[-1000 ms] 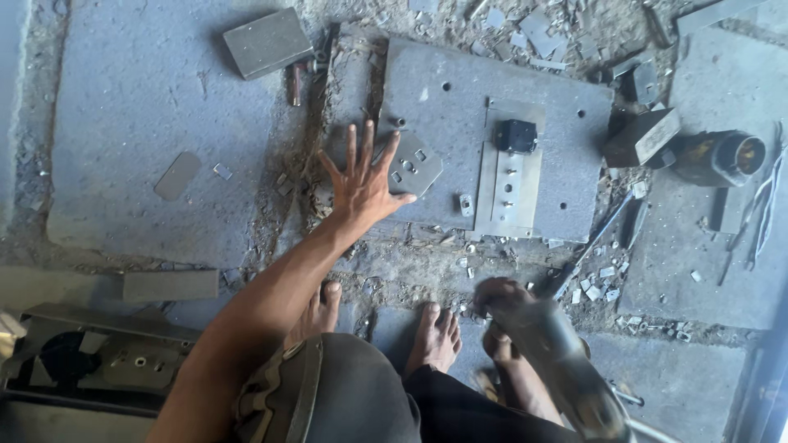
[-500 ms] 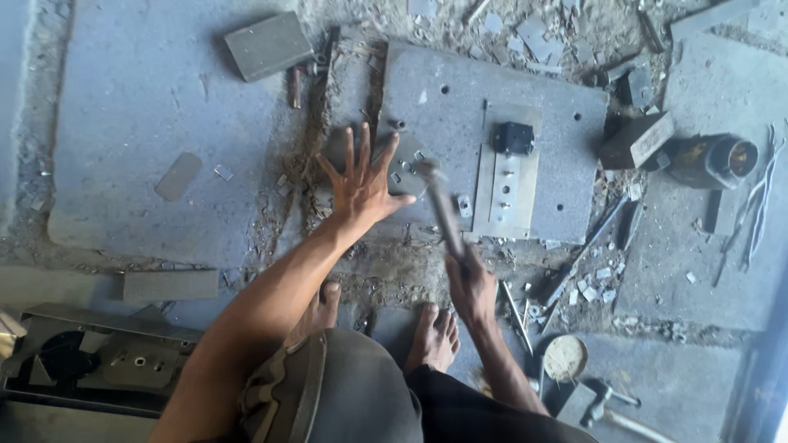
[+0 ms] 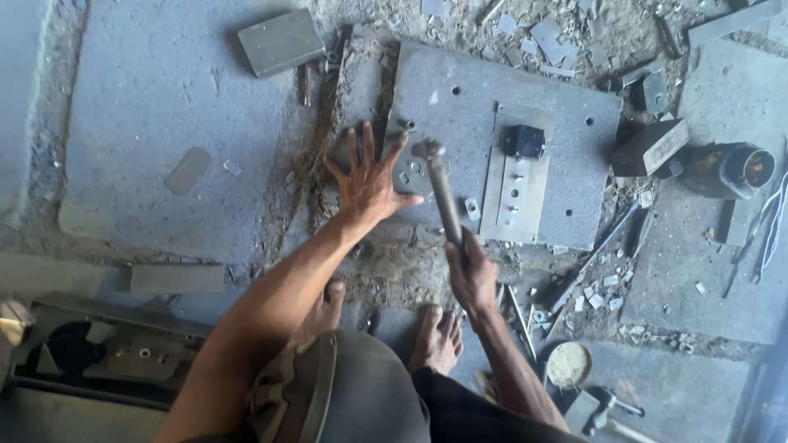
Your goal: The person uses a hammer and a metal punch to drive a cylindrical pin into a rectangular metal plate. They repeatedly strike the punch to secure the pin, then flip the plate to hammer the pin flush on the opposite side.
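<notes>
Head view: a hammer (image 3: 442,197) is now held by its handle in the closed right hand (image 3: 474,279), its head brought down onto a small metal piece (image 3: 413,172) near the left edge of the grey metal plate (image 3: 460,107) on the floor. The left hand (image 3: 368,184) is spread wide, flat on that piece, and holds nothing. Half a second earlier the hammer was raised; a second earlier the right hand was low near the feet.
</notes>
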